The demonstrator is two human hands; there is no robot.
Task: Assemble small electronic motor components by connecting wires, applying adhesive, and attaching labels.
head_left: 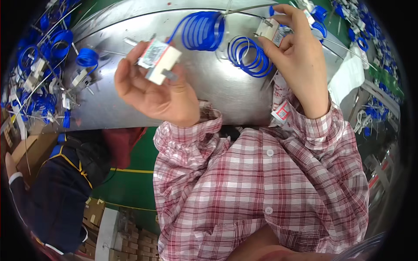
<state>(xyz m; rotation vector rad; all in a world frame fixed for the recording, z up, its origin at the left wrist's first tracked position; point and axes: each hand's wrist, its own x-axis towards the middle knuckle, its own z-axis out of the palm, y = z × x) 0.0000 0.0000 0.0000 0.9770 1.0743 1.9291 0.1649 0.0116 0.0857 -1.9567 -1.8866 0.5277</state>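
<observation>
My left hand (150,93) is palm up, its fingers and thumb around a small white block-shaped unit (167,63). That unit carries a printed label with a red edge and a grey metal tab. From it a blue tube runs up to a blue coil (202,31) above the metal table. My right hand (305,56) pinches a second white block unit (267,31) with metal terminals, its label partly hidden by my fingers. Just below that unit hangs or rests a looser blue coil (250,56); I cannot tell which.
The curved metal table (235,95) reaches my waist. Piles of blue coils with white units lie at left (43,78) and right (365,26). A white sheet (348,82) lies beside my right arm. Lower left, a person in dark clothing (56,195) is near cardboard boxes.
</observation>
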